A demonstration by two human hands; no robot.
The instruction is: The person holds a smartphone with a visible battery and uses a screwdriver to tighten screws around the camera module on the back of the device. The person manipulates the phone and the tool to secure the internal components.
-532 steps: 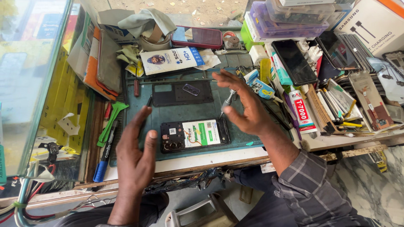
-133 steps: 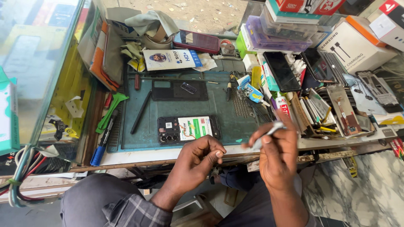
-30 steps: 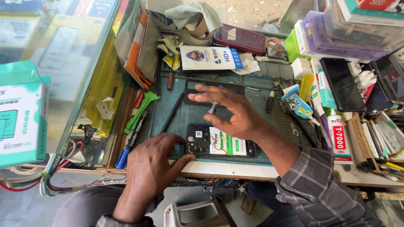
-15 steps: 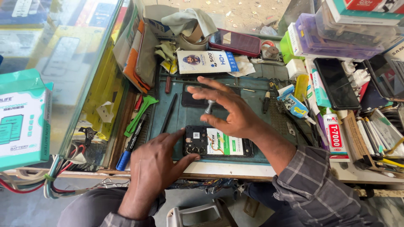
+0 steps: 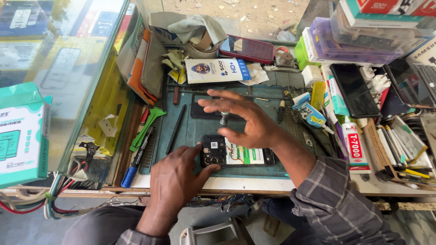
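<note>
An opened phone [image 5: 236,156] with its back off, showing a green and white battery, lies on the dark green work mat [image 5: 190,129] near the bench's front edge. My left hand [image 5: 175,179] presses on the phone's left end by the camera block. My right hand [image 5: 247,120] hovers over the phone with fingers spread, pinching a small metal screwdriver [image 5: 224,118] that stands upright on the phone's top edge.
A black panel [image 5: 204,109] and a black stylus [image 5: 175,129] lie on the mat. A glue tube [image 5: 352,143], phones [image 5: 354,90] and tools crowd the right. Boxes [image 5: 349,43] stack at back right; a glass case [image 5: 54,68] and a green box [image 5: 20,131] stand left.
Since a second ago my right hand has stayed over the phone with the screwdriver, turning slightly. My left hand keeps steadying the phone. The camera has shifted a little.
</note>
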